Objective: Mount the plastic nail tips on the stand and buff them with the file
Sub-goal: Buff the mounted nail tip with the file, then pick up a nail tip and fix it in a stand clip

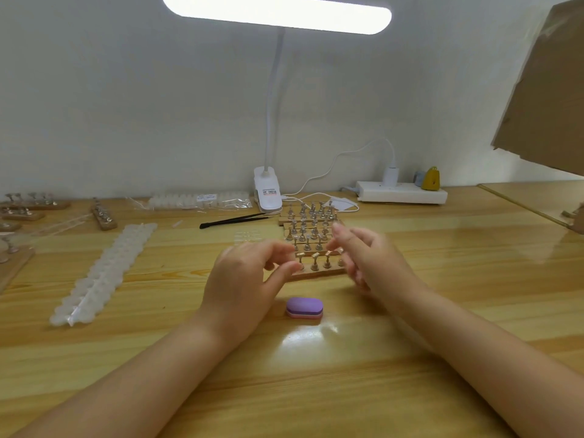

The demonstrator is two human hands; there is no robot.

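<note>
buffer block (304, 307) purple over pink | tweezers (235, 220) black | lamp (268, 191) white

No text can be read with certainty. The clamp base of my desk lamp (267, 193) carries a white label with red and dark print, too blurred to decipher. The clear bag of nail tips (202, 199) on the bench bears a small white sticker, also illegible.

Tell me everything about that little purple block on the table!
The purple buffer block is a small, rounded oblong that looks like soft foam, with a purple top layer and a thin pink layer underneath. It lies flat on the wooden table, just in front of the nearest wooden nail stand and between the two forearms. Neither hand touches it. A bright lamp reflection shines on the table beside it.
</note>
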